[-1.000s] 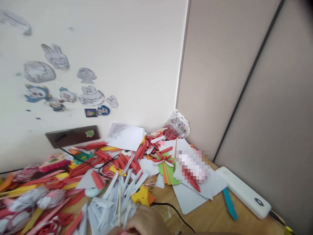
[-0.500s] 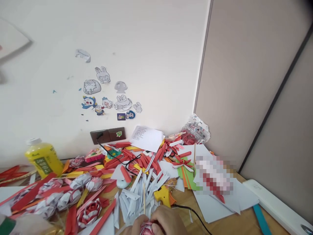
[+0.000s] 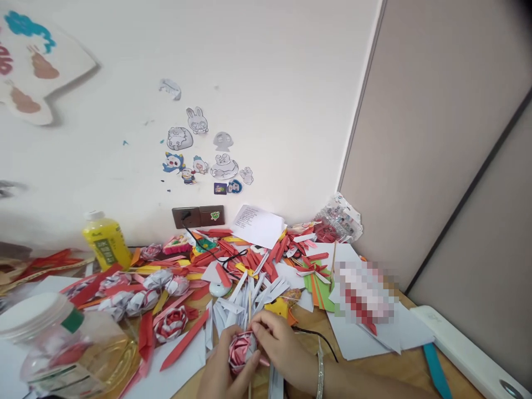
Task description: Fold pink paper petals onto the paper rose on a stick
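Note:
A pink and white folded paper rose (image 3: 241, 351) is cupped in my left hand (image 3: 224, 366), whose fingers and thumb wrap around its side. My right hand (image 3: 276, 338) pinches at the rose's upper right edge with thumb and forefinger. A thin wooden stick (image 3: 250, 308) runs upright behind the rose, and its lower end shows below the hands. Just beyond lie many folded white paper strips (image 3: 228, 316) and a yellow glue gun (image 3: 279, 308), partly hidden by my right hand. To the left rests a red and white paper rose (image 3: 171, 325).
A large clear jar (image 3: 83, 354) with a white lid stands at front left, a yellow drink bottle (image 3: 106, 241) behind it. Red strips (image 3: 253, 266) and white paper sheets (image 3: 366, 343) cover the table. A black cable (image 3: 322, 334) runs right of my hand. A white bar-shaped device (image 3: 465, 343) lies at right.
The view has tilted down and turned left, so my hands, the rose and the jar show more fully. My hands stay on the rose; my right fingers now sit at its upper right edge.

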A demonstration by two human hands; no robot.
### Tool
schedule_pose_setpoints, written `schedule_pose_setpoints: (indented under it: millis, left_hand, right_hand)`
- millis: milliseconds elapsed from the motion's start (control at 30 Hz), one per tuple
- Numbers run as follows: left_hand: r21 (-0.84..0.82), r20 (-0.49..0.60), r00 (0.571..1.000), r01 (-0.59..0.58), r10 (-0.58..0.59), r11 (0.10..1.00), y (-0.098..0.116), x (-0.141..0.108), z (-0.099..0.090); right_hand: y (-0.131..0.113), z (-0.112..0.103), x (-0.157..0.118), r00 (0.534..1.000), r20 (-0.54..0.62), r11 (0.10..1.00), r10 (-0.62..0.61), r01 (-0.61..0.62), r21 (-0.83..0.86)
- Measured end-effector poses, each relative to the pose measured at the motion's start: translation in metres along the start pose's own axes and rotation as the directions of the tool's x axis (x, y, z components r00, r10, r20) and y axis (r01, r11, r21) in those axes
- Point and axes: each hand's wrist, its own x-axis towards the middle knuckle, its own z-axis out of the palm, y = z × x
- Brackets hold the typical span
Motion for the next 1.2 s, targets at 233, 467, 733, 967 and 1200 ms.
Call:
schedule_pose_setpoints:
  millis: [233,467,733,967,1200]
  left_hand:
    - [-0.104,-0.095,0.994,0.043,-0.053,0.994,-0.009,0.0,0.003]
    - [-0.265,0.045,0.998,0.059,-0.048,0.962,-0.016,-0.002,0.003]
    - [-0.192,-0.121,0.982,-0.17,0.148,0.967,-0.019,-0.001,0.007]
    - [0.281,-0.076,0.912,-0.369,0.404,0.886,-0.012,-0.001,0.003]
    - [0.472,-0.105,0.885,-0.356,0.453,0.806,-0.013,0.002,0.004]
  right_hand:
    - [0.003,0.001,-0.009,0.997,-0.072,0.977,0.033,-0.017,0.214]
    - [-0.005,-0.011,-0.003,0.977,0.028,0.868,0.21,-0.199,0.455]
    - [-0.005,-0.028,0.012,0.963,0.163,0.793,0.216,-0.27,0.547]
    - [-0.001,-0.028,0.013,0.94,0.313,0.778,0.134,-0.295,0.554]
    - [-0.007,-0.038,0.013,0.94,0.335,0.843,0.064,-0.231,0.487]
